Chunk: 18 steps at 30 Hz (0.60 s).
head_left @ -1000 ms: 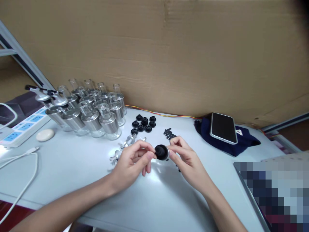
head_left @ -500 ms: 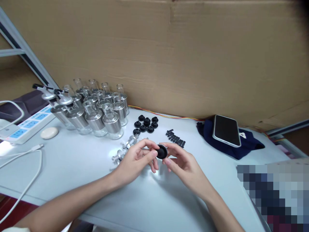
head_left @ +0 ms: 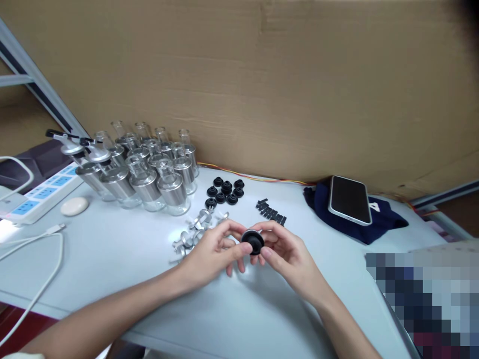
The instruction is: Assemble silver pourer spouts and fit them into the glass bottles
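Note:
Between both hands is a round black rubber stopper (head_left: 253, 242) with a silver rim along its upper edge, its flared side facing me. My left hand (head_left: 220, 249) pinches it from the left, thumb on the front. From the right, the thumb and fingertips of my right hand (head_left: 286, 252) grip the same piece. Silver metal spout pieces (head_left: 185, 239) lie just beyond my left hand, partly hidden by it. Farther back sits a cluster of black rubber stoppers (head_left: 226, 187). A row of small black strips (head_left: 270, 211) lies beyond my right hand.
Several glass bottles with metal bands (head_left: 174, 189) stand at the back left; two carry silver spout tops (head_left: 99, 152). Left of them are a power strip (head_left: 41, 199), a white oval object (head_left: 75, 206) and a white cable (head_left: 60, 259). A phone (head_left: 350, 199) rests on dark blue cloth (head_left: 322, 209) at right.
The stopper has moved slightly down and turned to face me more, showing its silver rim on top. My left thumb now presses its front, and my right fingers have shifted around its edge.

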Tool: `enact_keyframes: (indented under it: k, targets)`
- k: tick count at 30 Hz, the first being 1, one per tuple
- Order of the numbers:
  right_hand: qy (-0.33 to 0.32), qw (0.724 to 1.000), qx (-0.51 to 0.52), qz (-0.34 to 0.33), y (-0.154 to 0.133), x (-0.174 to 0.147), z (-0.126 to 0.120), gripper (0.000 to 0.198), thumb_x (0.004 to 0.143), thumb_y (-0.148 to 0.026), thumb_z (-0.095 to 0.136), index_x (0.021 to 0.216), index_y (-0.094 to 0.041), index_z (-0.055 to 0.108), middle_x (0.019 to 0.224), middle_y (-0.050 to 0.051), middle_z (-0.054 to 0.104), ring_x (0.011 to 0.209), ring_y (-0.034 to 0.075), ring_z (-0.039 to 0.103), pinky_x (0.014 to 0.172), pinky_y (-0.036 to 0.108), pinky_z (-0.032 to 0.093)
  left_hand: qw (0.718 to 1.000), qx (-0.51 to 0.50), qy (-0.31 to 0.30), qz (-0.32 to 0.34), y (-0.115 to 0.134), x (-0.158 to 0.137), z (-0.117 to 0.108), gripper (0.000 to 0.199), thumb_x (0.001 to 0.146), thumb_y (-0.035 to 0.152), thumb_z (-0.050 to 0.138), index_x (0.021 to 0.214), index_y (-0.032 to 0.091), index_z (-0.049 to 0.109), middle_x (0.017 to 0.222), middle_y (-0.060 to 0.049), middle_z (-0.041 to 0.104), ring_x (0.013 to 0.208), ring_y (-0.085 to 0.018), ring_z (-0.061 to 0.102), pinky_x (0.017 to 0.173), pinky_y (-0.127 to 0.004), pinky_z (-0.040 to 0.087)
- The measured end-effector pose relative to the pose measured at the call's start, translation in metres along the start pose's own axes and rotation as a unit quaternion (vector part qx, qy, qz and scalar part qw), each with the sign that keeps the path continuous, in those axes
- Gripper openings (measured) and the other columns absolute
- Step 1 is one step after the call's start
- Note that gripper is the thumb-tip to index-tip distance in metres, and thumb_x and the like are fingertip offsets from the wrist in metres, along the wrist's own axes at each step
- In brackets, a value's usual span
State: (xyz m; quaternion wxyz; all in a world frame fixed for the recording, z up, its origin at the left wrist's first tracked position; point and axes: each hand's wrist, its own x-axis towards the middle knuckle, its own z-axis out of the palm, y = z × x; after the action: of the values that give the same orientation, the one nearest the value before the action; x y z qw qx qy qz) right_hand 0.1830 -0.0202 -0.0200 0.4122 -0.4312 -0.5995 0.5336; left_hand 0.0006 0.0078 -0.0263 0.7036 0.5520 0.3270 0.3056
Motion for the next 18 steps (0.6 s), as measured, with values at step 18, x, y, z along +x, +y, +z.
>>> enact_keyframes:
  k: [18]
  targets:
    - [-0.059,0.997,-0.023,0.037,-0.0030,-0.0021,0.0034,0.024,0.080,-0.037,0.060,0.092,-0.021,0.047,0.071,-0.001,0.057,0.063,0.014,0.051,0.061,0.026,0.039,0.999,0.016,-0.040,-0.029,0.0045,-0.0061,0.0004,0.038,0.077,0.045,0.067,0.083,0.019,0.040,0.054,0.008,0.052,0.043,-0.006,0.050,0.041,-0.015,0.032]
